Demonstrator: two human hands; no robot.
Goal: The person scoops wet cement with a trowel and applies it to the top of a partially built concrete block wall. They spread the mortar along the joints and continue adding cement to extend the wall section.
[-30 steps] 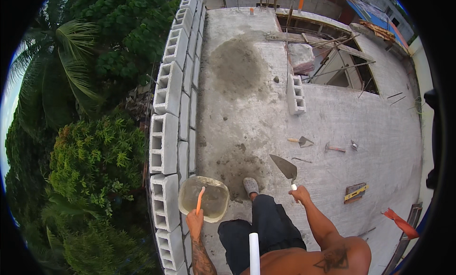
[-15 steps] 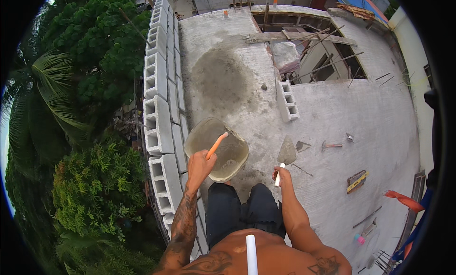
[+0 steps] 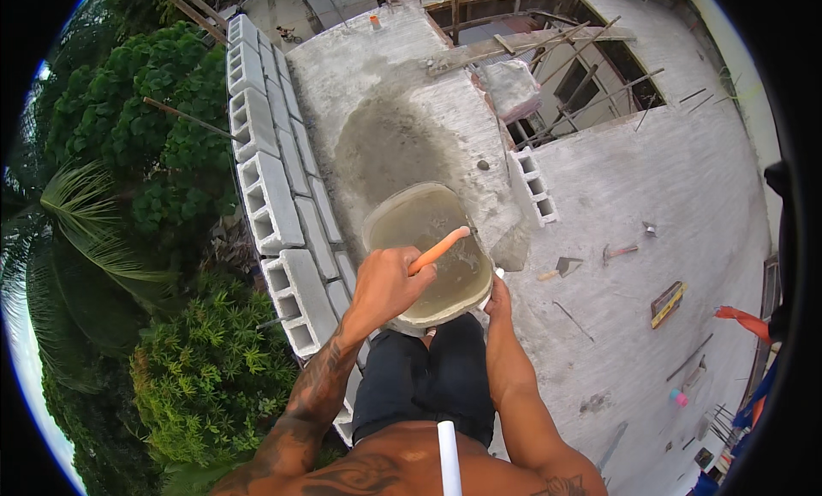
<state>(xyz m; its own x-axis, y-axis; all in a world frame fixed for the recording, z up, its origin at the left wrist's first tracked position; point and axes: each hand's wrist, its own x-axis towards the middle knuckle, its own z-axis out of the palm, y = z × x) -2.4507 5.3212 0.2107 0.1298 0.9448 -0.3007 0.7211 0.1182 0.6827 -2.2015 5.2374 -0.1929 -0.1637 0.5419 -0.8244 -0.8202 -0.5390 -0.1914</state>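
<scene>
My left hand is closed around an orange handle that sticks out over a pale round bucket. The bucket holds murky grey-green liquid and is raised close in front of my thighs. My right hand is at the bucket's right rim, closed on a small white handle. A grey trowel blade shows just beyond that hand. I stand on a grey concrete roof slab, in dark shorts.
A row of hollow concrete blocks lines the slab's left edge, with trees far below beyond it. A dark wet patch, a short block stack, a loose trowel, a hammer and a yellow level lie about. An open shaft with timber props gapes at the back.
The bucket has come up from the slab to thigh height with my left hand. My right hand with the trowel has moved in to the bucket's right rim. My view has swung toward the blocks.
</scene>
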